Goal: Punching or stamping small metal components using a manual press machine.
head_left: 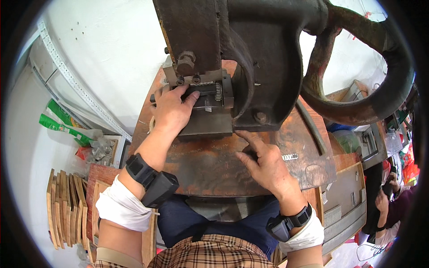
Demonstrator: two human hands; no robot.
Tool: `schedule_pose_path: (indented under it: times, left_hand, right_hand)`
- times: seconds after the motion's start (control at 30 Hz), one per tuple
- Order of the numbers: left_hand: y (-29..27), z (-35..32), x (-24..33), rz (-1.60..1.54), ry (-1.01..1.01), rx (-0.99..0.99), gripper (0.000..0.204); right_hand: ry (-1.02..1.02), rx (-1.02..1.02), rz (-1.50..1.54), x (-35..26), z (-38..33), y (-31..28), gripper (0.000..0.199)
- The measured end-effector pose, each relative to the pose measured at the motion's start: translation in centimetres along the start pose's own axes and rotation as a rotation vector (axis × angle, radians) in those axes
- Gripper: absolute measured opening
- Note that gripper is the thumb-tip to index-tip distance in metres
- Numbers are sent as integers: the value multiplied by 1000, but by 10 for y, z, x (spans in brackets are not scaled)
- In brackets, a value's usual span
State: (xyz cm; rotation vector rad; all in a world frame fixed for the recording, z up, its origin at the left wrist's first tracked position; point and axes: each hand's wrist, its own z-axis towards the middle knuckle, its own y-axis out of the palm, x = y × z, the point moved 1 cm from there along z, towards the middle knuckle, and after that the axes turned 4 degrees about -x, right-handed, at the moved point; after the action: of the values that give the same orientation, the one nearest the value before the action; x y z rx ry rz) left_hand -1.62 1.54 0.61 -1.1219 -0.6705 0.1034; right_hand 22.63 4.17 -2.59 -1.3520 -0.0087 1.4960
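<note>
Nearest, at 6 o'clock, is a brown plaid garment [210, 252] over dark blue trousers [181, 219]. Both forearms have rolled white sleeves and black strapped wrist devices [161, 189]. The right hand [264, 163] is at 4 o'clock over the rust-stained wooden tabletop [214, 172]; its grip is released, thumb and forefinger parted, the forefinger's tip just beside the front corner of the press base [205, 128]. Near that hand, at its 2 o'clock, lies a short slotted metal strip [289, 157].

Farther in, at 10 o'clock, the left hand [172, 111] reaches onto the dark die block [209, 101], which sits on the press base under the ram. Its thumb lies across the block; some fingertips are hidden, so I cannot tell whether its grip is clenched on anything. A small translucent scrap [208, 108] sits on the block's front.

The dark cast-iron press [268, 67] rises at 12 o'clock, its thick ring-shaped handwheel [357, 115] at 2. A metal rod [311, 127] lies at 3.

Farther out are upright wooden boards [65, 207] at 8, a green plastic bag [65, 127] at 9, and another person's hand [382, 201] at 4. A white wall [111, 49] stands behind.
</note>
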Motion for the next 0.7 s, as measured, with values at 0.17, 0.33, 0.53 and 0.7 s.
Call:
schedule_pose_path:
  times: [0.17,0.33,0.53,0.7]
  left_hand:
    - [-1,6,-4,-99,-48,-36,46]
    - [3,7,-3,-152,-84,-66,45]
    - [-2,-7,10,83,25,95,49]
    - [4,0,2,-65,-74,0,48]
  right_hand:
    - [-17,16,-3,1,1,0,46]
    - [-24,15,-7,-2,1,0,46]
    - [14,14,-8,0,0,-6,46]
    - [26,15,-20,-10,1,-11,47]
